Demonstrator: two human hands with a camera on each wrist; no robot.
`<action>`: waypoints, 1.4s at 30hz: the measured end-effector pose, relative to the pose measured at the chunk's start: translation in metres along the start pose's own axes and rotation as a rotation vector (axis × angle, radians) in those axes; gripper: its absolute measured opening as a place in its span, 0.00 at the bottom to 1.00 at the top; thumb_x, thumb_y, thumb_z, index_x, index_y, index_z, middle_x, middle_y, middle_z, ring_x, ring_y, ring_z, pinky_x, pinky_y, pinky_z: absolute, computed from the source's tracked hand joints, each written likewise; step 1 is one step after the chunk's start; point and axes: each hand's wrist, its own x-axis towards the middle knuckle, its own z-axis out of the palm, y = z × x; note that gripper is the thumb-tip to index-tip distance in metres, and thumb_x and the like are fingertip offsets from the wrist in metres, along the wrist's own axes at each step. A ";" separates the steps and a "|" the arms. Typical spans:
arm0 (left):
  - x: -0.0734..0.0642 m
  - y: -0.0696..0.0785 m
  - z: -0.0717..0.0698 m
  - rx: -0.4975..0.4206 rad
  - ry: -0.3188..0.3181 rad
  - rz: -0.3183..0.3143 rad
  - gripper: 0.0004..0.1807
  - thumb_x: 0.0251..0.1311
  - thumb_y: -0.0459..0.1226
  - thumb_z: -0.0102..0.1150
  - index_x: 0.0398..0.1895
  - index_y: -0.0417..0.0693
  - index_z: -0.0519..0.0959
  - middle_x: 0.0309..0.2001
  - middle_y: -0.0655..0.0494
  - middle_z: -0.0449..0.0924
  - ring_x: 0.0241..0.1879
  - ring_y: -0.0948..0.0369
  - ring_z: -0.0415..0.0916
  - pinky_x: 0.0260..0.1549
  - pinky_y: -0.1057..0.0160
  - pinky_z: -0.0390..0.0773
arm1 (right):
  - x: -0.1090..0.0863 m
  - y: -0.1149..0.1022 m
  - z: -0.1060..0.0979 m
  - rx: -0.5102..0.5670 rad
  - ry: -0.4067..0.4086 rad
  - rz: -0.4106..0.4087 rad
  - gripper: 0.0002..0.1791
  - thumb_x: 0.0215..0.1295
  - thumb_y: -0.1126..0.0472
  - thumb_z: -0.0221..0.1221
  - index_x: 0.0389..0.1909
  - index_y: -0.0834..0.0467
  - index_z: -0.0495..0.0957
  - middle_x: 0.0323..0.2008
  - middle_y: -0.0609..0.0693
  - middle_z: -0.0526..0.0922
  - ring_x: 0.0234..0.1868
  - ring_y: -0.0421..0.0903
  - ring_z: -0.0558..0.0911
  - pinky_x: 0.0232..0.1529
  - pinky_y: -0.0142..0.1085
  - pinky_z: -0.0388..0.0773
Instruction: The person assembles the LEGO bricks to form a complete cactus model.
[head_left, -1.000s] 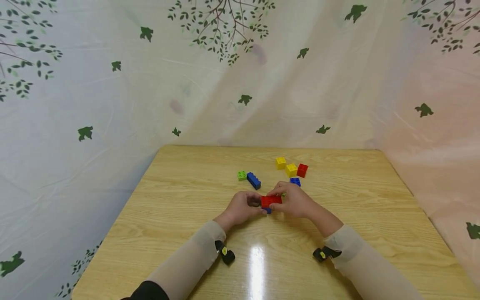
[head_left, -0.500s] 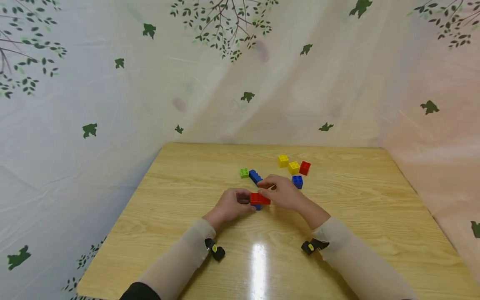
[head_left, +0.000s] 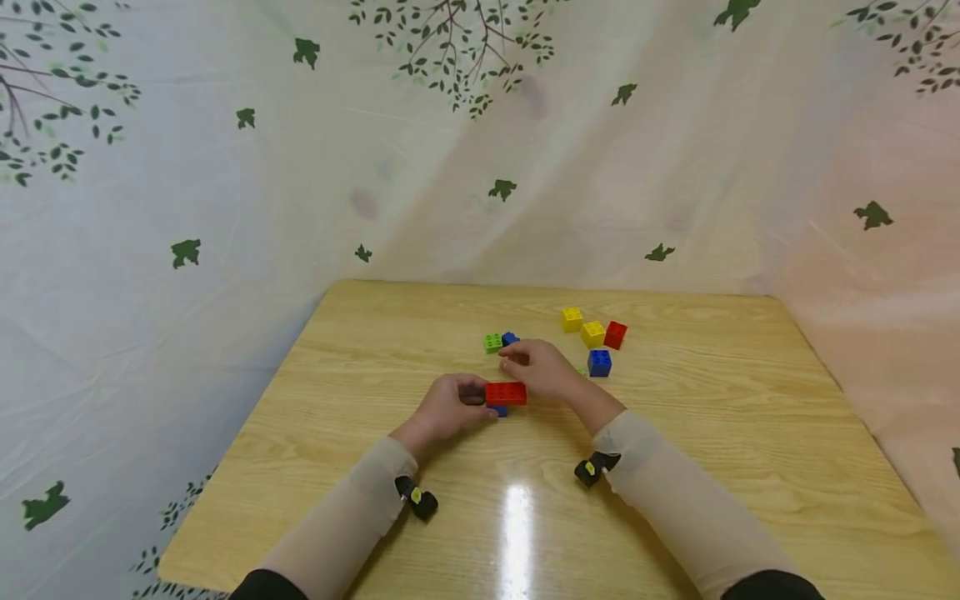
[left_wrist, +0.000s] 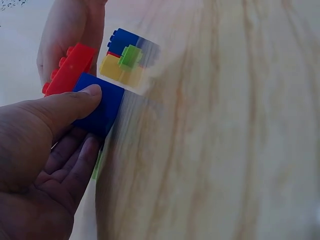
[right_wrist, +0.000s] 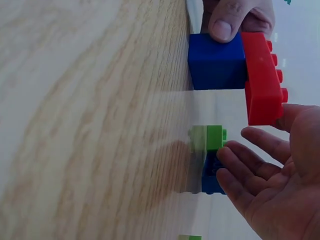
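My left hand [head_left: 446, 408] pinches a square blue block [left_wrist: 107, 112], thumb pressed on its side, low over the table. A long red brick [head_left: 506, 394] sits on top of that block, and its studded far end overhangs to the right. Beyond the red brick, my right hand [head_left: 542, 368] reaches with extended, relaxed fingers and holds nothing. In the right wrist view those fingers overlap a blue brick [right_wrist: 213, 177]. Beside that brick is a small light green brick [head_left: 492, 342]. In the head view the right hand hides most of the blue brick [head_left: 510, 338].
Behind the right hand stand another blue block [head_left: 600, 363], a red block [head_left: 616, 335] and two yellow blocks [head_left: 592, 334] [head_left: 572, 319]. A bit of green brick [head_left: 581, 372] peeks out by the right wrist. A leaf-printed curtain [head_left: 420, 208] borders the wooden table [head_left: 712, 358].
The right hand has let go of the red brick and moved left and away, over the long blue brick. My left hand has shifted left with the blue block and red brick.
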 end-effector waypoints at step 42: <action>-0.005 -0.004 0.000 -0.028 0.020 -0.034 0.18 0.55 0.34 0.80 0.50 0.45 0.86 0.46 0.55 0.89 0.48 0.58 0.87 0.50 0.60 0.85 | 0.067 0.019 0.008 -0.042 0.080 0.049 0.26 0.65 0.60 0.73 0.63 0.59 0.82 0.52 0.53 0.85 0.53 0.50 0.82 0.59 0.45 0.81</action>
